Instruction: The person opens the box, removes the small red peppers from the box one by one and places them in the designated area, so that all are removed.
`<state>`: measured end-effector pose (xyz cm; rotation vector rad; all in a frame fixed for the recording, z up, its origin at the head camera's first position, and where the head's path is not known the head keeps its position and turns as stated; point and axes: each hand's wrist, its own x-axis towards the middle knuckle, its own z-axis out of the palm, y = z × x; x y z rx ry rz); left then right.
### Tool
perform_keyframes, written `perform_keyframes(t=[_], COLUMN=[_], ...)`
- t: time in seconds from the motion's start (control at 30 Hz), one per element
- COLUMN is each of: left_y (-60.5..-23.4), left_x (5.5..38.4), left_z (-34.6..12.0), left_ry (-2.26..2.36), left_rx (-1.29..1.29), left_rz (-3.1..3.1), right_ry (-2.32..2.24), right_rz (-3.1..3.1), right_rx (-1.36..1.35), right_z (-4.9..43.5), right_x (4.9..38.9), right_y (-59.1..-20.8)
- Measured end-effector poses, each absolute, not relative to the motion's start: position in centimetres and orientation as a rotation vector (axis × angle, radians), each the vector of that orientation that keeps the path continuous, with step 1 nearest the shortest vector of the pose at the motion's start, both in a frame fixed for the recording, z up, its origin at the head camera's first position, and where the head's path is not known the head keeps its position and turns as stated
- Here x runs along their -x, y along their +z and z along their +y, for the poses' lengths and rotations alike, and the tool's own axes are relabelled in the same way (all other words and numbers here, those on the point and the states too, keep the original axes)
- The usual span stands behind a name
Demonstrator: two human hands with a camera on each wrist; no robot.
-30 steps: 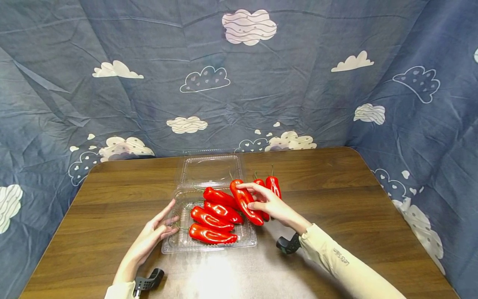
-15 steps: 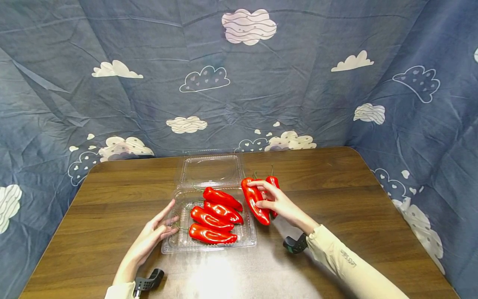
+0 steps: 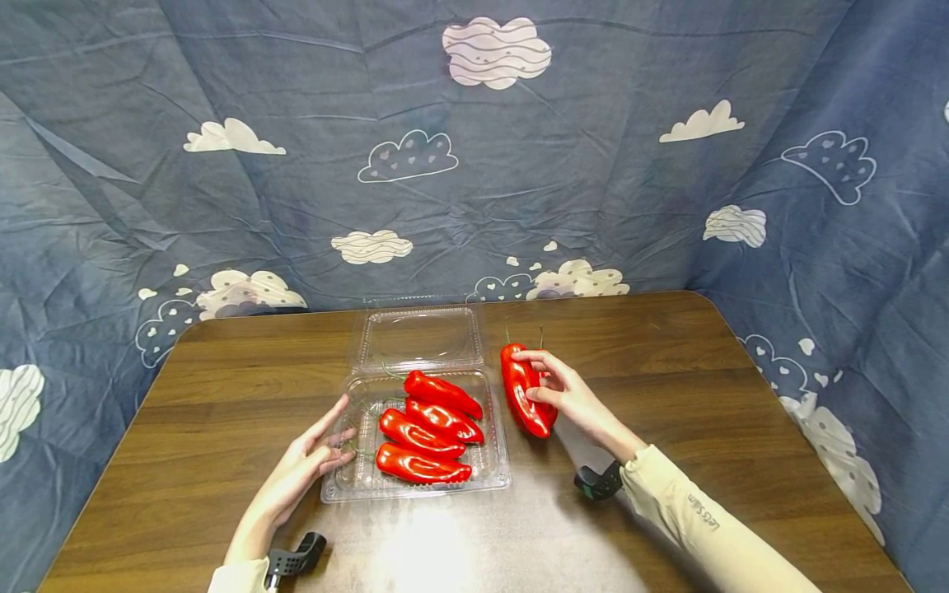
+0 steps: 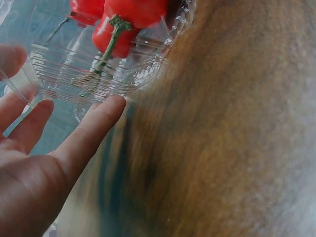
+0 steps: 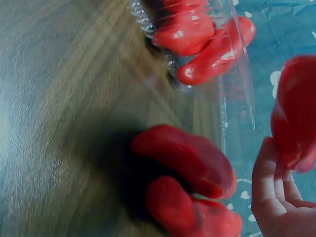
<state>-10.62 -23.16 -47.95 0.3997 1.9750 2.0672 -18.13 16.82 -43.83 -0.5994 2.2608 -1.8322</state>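
Observation:
My right hand [image 3: 586, 408] pinches a long red pepper [image 3: 522, 395] between thumb and fingers, to the right of a clear plastic clamshell box [image 3: 343, 496]. Beneath it in the right wrist view, two more red peppers [image 5: 182, 158] lie side by side on the table; in the head view the held one and the hand mostly hide them. Several peppers [image 3: 423, 465] lie in a slanting row inside the box, their green stems toward the left. My left hand [image 3: 292, 469] has its fingers spread along the box's left side, fingertips [image 4: 117, 102] right at the ribbed wall.
The box's hinged lid [image 3: 418, 338] lies folded back toward the far edge of the brown wooden table [image 3: 222, 387]. A blue cloth with clouds [image 3: 296, 198] hangs behind the table. Each wrist carries a black camera mount [image 3: 296, 556].
My right hand has carried the pepper rightward, from over the box's right edge to over the peppers beside it. The left hand and the box have stayed still.

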Motion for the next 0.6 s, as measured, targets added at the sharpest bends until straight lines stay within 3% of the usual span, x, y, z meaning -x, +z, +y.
perform_keyframes(t=[0.6], left_y=[-47.9], left_x=[10.7], left_z=[-23.2], left_ry=[2.068], left_rx=[-0.389], left_rz=[1.969], right_ry=[-1.953], right_rz=[2.388], right_rx=[0.410], right_z=[19.7], right_x=[18.5], right_y=[-44.3])
